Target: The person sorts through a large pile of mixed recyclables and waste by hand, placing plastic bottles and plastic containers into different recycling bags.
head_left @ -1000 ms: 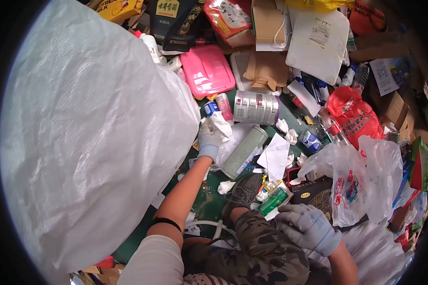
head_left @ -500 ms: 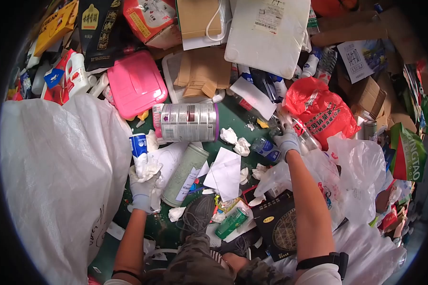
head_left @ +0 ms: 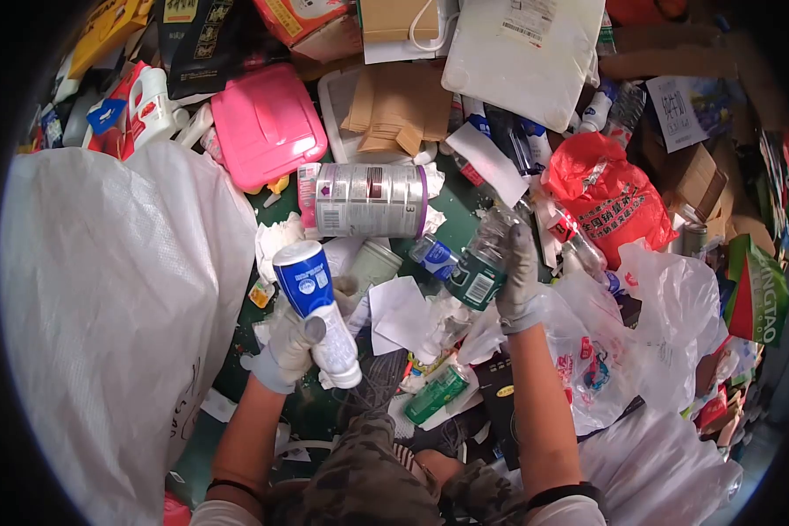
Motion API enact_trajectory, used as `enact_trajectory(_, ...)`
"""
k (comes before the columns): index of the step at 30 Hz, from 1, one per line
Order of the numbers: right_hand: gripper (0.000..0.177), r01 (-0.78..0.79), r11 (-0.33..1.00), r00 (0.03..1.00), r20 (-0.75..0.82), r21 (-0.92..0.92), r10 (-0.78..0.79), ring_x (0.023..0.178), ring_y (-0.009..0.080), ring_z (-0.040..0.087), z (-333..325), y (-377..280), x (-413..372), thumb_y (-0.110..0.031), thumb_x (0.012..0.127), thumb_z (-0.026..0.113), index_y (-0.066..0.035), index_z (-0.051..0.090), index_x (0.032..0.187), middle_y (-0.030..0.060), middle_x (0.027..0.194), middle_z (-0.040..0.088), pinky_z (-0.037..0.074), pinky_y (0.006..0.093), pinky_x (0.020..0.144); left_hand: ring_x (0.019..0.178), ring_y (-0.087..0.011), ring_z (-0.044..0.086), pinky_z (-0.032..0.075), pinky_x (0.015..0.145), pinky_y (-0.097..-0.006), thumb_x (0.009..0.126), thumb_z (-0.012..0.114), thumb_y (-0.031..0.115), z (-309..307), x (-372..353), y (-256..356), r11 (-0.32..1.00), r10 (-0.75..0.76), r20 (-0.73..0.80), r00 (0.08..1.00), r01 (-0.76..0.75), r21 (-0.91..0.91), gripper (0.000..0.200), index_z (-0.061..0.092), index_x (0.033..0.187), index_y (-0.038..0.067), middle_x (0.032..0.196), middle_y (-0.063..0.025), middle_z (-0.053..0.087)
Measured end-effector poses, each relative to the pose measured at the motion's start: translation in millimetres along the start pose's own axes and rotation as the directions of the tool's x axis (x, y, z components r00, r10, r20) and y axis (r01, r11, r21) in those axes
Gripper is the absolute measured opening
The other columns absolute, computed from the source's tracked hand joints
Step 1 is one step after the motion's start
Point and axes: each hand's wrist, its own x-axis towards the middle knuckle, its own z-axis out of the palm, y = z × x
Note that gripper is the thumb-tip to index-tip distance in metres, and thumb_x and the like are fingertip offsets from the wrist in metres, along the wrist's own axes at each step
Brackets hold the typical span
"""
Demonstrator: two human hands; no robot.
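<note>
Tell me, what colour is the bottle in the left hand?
White plastic bottle with a blue label; the head view shows it.

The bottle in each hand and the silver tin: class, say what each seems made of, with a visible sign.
The blue-and-white bottle in the left hand: likely plastic, opaque, smooth, slight sheen. The green-labelled bottle in the right hand: probably clear plastic, see-through above the label. The silver tin: seemingly metal, glossy, banded mirror-like reflections.

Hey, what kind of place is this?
Probably a waste or recycling sorting spot. Flattened cardboard, a silver tin and a red plastic bag lie heaped together, with a big white woven sack alongside. The gloved left hand grips a blue-and-white bottle, the right hand a clear bottle.
</note>
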Motion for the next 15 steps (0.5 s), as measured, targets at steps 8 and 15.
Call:
enact_trajectory(8, 0.043, -0.138, 0.990, 0.949, -0.283, 0.019, 0.137, 0.087, 0.0125, 0.053, 75.9, 123.3, -40.5, -0.035, 0.091, 0.052, 0.001, 0.047, 0.115, 0.0076, 0.100, 0.055, 0.045, 0.0260, 0.077, 0.089, -0.0187, 0.062, 0.051, 0.079, -0.0332, 0.063, 0.082, 0.025, 26.6, -13.8, -64.8, 0.929, -0.299, 0.044, 0.953, 0.301, -0.214, 0.057, 0.056, 0.108, 0.003, 0.095, -0.0068, 0.063)
enact_trajectory(15, 0.061, 0.152, -0.216, 0.934, 0.211, -0.964, -0.288, 0.109, 0.0320, 0.048, 0.5, 85.4, -11.2, -0.011, 0.064, 0.062, -0.006, 0.046, 0.122, 0.0139, 0.117, 0.052, 0.036, 0.0403, 0.095, 0.096, -0.0174, 0.056, 0.050, 0.083, -0.0317, 0.054, 0.085, 0.010, -16.2, -1.0, -72.1, 0.965, 0.062, -0.218, 0.974, -0.002, 0.263, 0.092, 0.032, 0.130, 0.003, 0.111, -0.0089, 0.053)
